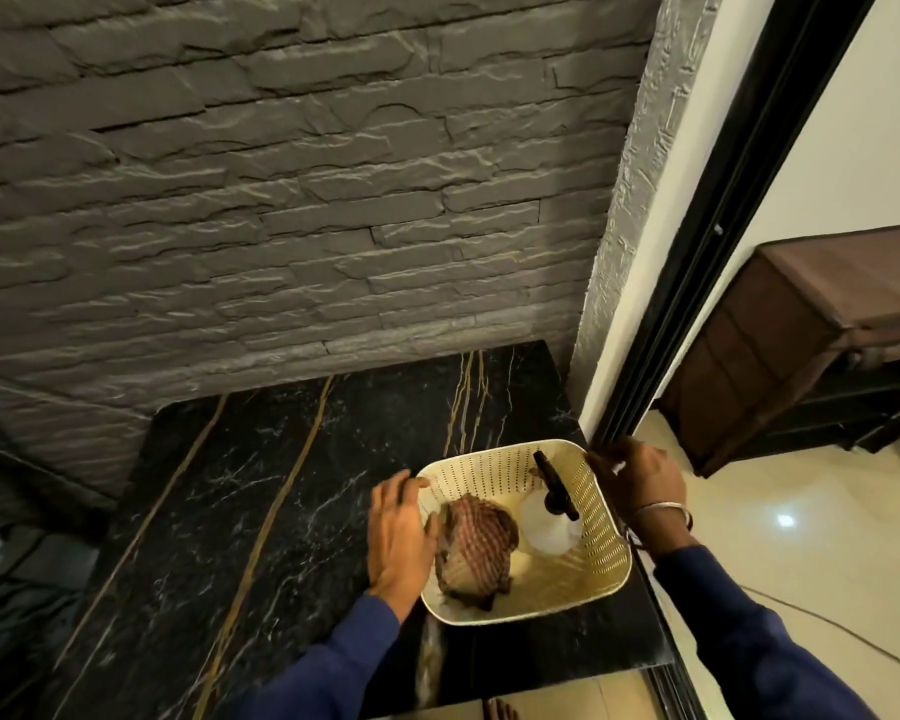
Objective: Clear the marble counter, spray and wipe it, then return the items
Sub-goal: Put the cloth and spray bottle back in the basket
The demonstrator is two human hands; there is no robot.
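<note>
A cream perforated basket (pixel 601 517) stands on the black marble counter (pixel 261 511), near its right front corner. Inside lie a checked brown cloth (pixel 476 550) and a white spray bottle (pixel 546 524) with a black trigger head. My left hand (pixel 398 532) lies flat against the basket's left rim, fingers straight. My right hand (pixel 640 478) is at the basket's right far corner, its fingers curled at the rim.
A grey stone-brick wall (pixel 281 200) backs the counter. To the right a black door frame (pixel 697 283) runs along the counter's edge, with pale floor tiles (pixel 780 537) and dark wooden furniture (pixel 801 345) beyond. A thin cable (pixel 842 634) crosses the floor.
</note>
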